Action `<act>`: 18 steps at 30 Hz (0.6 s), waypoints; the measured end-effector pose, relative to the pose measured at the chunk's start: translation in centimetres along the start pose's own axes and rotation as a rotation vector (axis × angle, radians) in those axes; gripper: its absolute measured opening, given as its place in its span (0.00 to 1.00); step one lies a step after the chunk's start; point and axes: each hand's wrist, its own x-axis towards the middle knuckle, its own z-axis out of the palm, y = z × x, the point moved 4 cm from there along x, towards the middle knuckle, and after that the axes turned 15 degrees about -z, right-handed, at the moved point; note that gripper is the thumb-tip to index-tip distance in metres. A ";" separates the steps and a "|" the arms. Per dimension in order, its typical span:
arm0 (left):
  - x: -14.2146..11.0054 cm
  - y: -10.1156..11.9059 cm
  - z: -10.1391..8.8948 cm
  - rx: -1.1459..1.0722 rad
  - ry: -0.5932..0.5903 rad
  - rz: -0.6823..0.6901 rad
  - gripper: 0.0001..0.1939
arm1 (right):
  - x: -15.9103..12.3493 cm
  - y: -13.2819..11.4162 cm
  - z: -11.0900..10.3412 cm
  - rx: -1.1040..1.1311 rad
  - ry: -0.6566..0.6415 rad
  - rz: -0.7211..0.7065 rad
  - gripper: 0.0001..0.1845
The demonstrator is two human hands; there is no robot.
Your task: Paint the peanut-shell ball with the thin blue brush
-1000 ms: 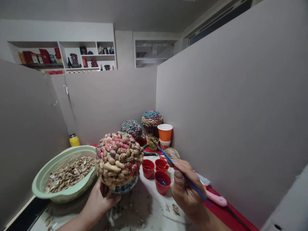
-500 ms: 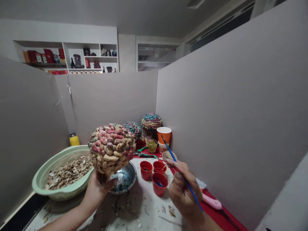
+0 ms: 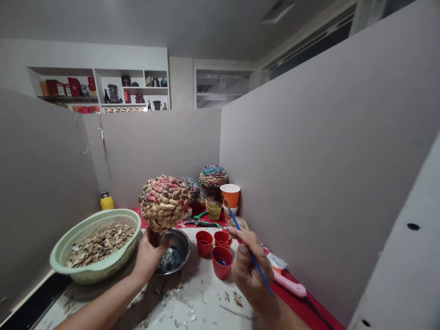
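My left hand point(image 3: 151, 254) grips the underside of a mushroom-shaped piece point(image 3: 164, 201) covered in peanut shells, partly coloured pink and red on top and plain tan below. It is held up above a metal bowl point(image 3: 184, 250) with dark blue stains inside. In my right hand point(image 3: 252, 268) is a thin blue paintbrush point(image 3: 254, 259), its dark tip pointing up and away to the left, apart from the piece. Three red cups point(image 3: 222, 270) with liquid stand between my hands; the nearest holds dark blue.
A green colander point(image 3: 92, 270) of shells stands at the left. Behind are two coloured shell pieces point(image 3: 213, 176), green-handled pliers point(image 3: 202, 220), a tub of yellow-green stuff point(image 3: 214, 211) and orange paper cups point(image 3: 230, 196). A pink-handled tool point(image 3: 290, 284) lies right. Grey partitions point(image 3: 309, 160) surround the table.
The shell piece in my left hand has moved slightly farther away and turned a little. My right hand keeps its hold on the brush. The view has shifted slightly.
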 end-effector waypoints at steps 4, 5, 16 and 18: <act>0.2 0.2 0.5 -0.047 -0.009 0.020 0.28 | -0.2 0.0 -0.1 0.005 -0.012 -0.020 0.17; 0.3 0.0 0.7 -0.055 -0.012 0.024 0.28 | -0.4 0.1 -0.1 0.004 -0.018 -0.014 0.17; 1.7 -2.3 0.8 0.051 -0.056 -0.008 0.26 | -1.9 0.1 0.3 0.003 -0.093 0.028 0.16; 1.7 -2.2 0.8 0.061 -0.077 -0.003 0.26 | -1.9 0.1 0.5 0.003 -0.125 0.040 0.16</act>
